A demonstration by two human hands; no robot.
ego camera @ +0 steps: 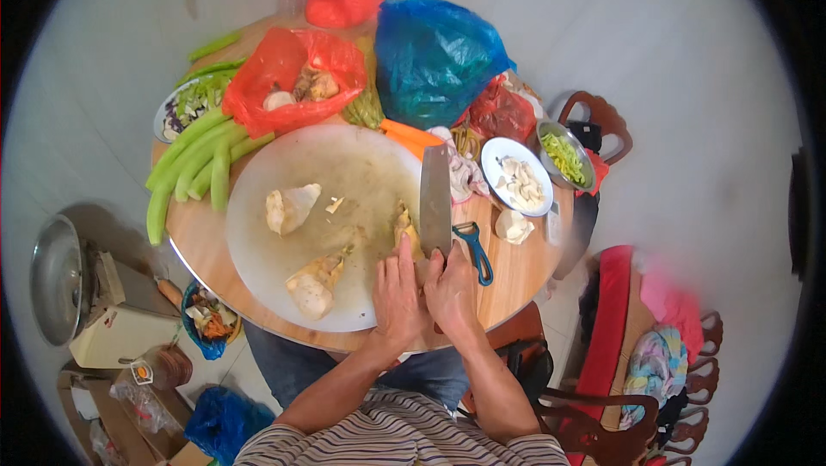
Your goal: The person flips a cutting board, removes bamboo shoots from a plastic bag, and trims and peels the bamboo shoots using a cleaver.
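Observation:
My right hand (448, 285) grips the handle of a cleaver (435, 201), whose broad blade points away from me along the right edge of a round white cutting board (258, 253). My left hand (397, 288) holds down a yellowish, pointed vegetable, apparently a peeled bamboo shoot (403, 224), with the index finger stretched along it. The shoot's near end is hidden by my fingers. Two similar cone-shaped pieces lie further left: a pale one (293, 208) and a yellower one (317, 285). Small scraps (334, 205) rest between them.
Right of the board lie a teal peeler (476, 253), a garlic bulb (514, 226), a plate of garlic cloves (516, 201) and a metal bowl (568, 156). Green stalks (193, 156), a red plastic bag (258, 104) and a blue bag (439, 59) crowd the far side. A scrap-filled bin (210, 321) stands below left.

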